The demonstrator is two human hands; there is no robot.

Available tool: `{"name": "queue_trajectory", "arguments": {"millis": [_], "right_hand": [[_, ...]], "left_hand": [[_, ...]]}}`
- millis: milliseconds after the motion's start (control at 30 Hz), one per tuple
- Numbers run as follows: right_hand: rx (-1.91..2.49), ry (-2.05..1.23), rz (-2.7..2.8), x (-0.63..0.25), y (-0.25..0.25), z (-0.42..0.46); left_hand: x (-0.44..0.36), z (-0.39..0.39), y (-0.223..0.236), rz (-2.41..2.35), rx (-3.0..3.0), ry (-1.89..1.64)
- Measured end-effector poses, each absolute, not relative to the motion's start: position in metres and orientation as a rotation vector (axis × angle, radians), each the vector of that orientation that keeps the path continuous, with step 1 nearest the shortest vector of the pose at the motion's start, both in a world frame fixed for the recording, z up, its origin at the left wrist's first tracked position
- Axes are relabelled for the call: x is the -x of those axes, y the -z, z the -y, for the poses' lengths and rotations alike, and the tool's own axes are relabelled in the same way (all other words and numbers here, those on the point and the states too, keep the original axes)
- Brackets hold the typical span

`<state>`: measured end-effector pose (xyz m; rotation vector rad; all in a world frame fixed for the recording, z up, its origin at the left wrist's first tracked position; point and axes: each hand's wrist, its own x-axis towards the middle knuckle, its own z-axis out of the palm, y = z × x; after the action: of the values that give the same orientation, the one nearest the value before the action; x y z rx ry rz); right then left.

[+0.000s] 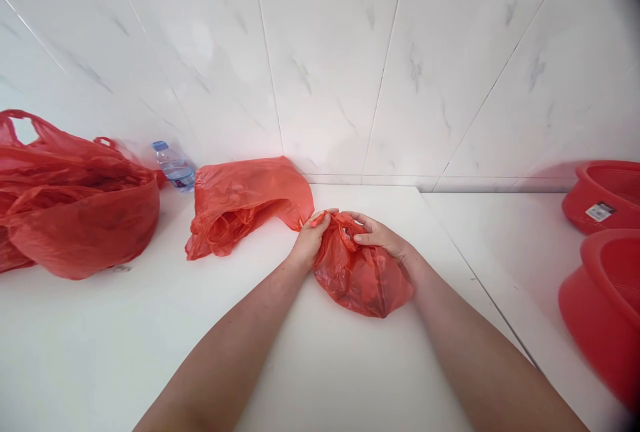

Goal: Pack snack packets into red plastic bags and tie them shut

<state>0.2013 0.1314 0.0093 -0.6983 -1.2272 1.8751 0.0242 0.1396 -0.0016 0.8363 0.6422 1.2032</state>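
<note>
A small red plastic bag (367,279), bulging and see-through, rests on the white table between my hands. My left hand (314,235) pinches its gathered top at the left side. My right hand (377,233) curls its fingers and thumb around the gathered neck from the right. Dark shapes show faintly through the plastic, but what they are I cannot tell. Just left of my left hand lies a second red plastic bag (255,189), flattened and crumpled, its right corner touching or close to that hand.
A big red plastic bag (95,219) stuffed with more red plastic stands at the left. Behind it a clear water bottle (175,167) with a blue cap leans near the tiled wall (330,72). Two red basins (595,299) stand at the right, past a seam in the white tabletop (325,379).
</note>
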Motion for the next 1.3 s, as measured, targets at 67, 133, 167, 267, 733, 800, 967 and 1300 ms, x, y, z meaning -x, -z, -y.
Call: {"name": "queue_trajectory", "arguments": {"millis": [67, 133, 167, 267, 733, 800, 967, 1300], "right_hand": [[0.683, -1.87, 1.285, -0.201, -0.011, -0.13], [0.759, -1.78, 1.34, -0.199, -0.011, -0.131], [0.831, -1.707, 1.358, -0.197, -0.01, -0.131], [1.101, -1.414, 1.394, -0.187, -0.007, -0.132], [1.245, -1.03, 1.331, -0.174, -0.001, -0.132], [1.197, -1.115, 1.31, -0.176, -0.005, -0.128], [1.047, -1.438, 1.104, -0.189, -0.011, -0.128], [0.754, -1.558, 0.657, -0.219, -0.002, -0.143]], "left_hand": [[-0.024, -0.139, 0.0, -0.64, -0.827, -1.195], [-0.024, -0.138, -0.001, -0.639, -0.833, -1.189], [-0.024, -0.138, -0.001, -0.639, -0.838, -1.189], [-0.023, -0.139, 0.0, -0.622, -0.854, -1.18], [-0.019, -0.137, 0.0, -0.596, -1.002, -1.103], [-0.02, -0.137, 0.0, -0.614, -0.995, -1.095], [-0.021, -0.139, 0.001, -0.605, -0.987, -1.061], [-0.018, -0.141, 0.004, -0.551, -0.897, -1.198]]}}
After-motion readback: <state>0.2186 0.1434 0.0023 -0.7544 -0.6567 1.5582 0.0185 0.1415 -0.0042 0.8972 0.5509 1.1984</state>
